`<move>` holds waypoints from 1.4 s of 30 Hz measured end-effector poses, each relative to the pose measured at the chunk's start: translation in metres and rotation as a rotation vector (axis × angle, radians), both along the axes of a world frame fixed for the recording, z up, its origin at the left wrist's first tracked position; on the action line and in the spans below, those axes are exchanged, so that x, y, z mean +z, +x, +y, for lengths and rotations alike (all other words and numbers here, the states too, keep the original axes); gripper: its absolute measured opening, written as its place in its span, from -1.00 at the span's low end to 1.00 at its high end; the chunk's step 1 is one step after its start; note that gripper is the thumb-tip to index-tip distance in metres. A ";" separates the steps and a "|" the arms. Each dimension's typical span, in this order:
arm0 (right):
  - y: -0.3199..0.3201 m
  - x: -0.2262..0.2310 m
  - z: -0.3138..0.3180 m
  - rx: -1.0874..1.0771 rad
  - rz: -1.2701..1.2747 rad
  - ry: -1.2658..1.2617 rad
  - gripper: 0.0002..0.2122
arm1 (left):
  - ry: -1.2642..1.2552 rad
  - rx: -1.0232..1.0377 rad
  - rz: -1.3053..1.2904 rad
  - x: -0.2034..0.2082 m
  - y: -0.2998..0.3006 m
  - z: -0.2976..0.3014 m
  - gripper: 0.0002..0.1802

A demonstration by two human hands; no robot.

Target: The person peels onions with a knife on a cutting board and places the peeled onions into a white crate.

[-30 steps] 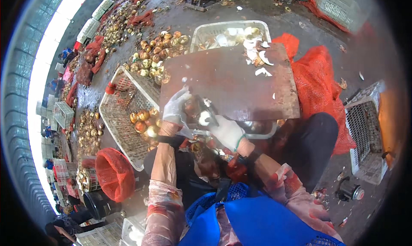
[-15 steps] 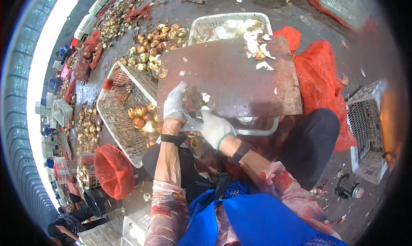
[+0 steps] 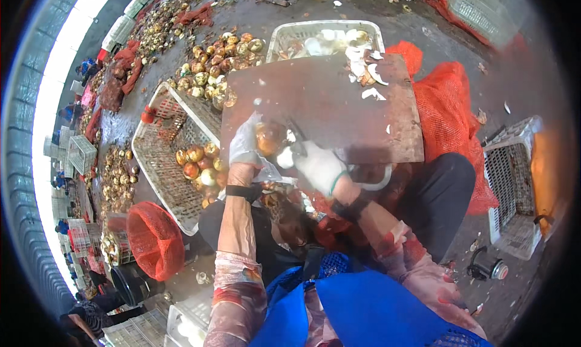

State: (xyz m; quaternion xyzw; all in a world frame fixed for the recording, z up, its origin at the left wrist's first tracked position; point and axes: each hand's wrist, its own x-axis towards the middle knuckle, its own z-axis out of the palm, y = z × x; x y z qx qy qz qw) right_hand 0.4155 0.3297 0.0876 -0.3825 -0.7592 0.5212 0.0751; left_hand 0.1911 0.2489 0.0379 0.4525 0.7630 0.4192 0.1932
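Note:
My left hand (image 3: 245, 142), in a white glove with a thin clear plastic layer at the wrist, is closed round a brown-skinned onion (image 3: 270, 139) at the near left of a brown board (image 3: 339, 108). Close on its right is my right hand (image 3: 319, 167), also white-gloved and blurred by motion. Its fingers are closed, and a narrow dark blade, seemingly a knife (image 3: 295, 129), sticks out beyond them towards the onion. The handle is hidden in the glove. White and brown peelings (image 3: 361, 68) lie at the board's far right corner.
Under the board's far edge stands a white crate (image 3: 327, 24) with pale onions. A tilted crate (image 3: 172, 193) holds brown onions at left, beside an onion heap (image 3: 227, 56). Red mesh bags (image 3: 448, 111) lie right, near an upended crate (image 3: 514, 196). Other people work far left.
My right hand has moved a little right, away from my left hand. The onion and dark blade now show more plainly. My left hand stays almost in place.

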 end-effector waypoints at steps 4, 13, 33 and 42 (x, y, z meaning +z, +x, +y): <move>0.008 -0.005 -0.033 0.075 0.096 0.264 -0.68 | 0.090 0.037 -0.128 0.020 0.014 0.010 -0.58; -0.006 -0.017 -0.008 0.205 -0.090 0.130 -0.66 | 0.041 0.158 -0.307 0.014 0.009 0.011 -0.59; 0.004 -0.025 -0.006 -0.034 0.079 -0.403 -0.61 | 0.053 0.337 -0.814 0.041 0.021 0.026 -0.46; 0.005 0.002 -0.034 0.048 -0.125 -0.089 -0.63 | -0.019 0.349 -0.800 0.033 0.009 0.019 -0.49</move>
